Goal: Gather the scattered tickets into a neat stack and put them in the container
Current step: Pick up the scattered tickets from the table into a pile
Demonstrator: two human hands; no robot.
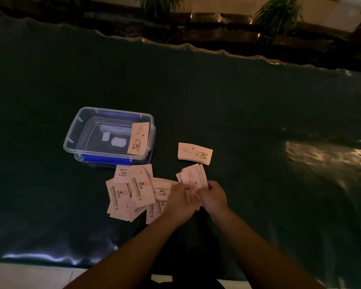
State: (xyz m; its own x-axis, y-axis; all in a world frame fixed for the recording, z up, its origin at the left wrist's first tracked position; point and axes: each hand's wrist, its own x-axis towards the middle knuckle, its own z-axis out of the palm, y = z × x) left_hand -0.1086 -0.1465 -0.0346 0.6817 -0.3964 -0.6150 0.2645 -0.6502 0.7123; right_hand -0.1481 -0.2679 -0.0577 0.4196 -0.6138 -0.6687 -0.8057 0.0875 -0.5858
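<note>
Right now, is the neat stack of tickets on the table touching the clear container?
Apart. The head view shows the neat stack lying to the right of the container, with a plain strip of dark table cover between them.

We see two bare forearms coming in from the lower edge, with no sleeves showing on either. The left hand (178, 200) and right hand (214, 198) wear no gloves, rings or watch that we can make out in the dim light.

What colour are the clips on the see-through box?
Blue. The clips on the clear plastic container show best in the head view.
</note>
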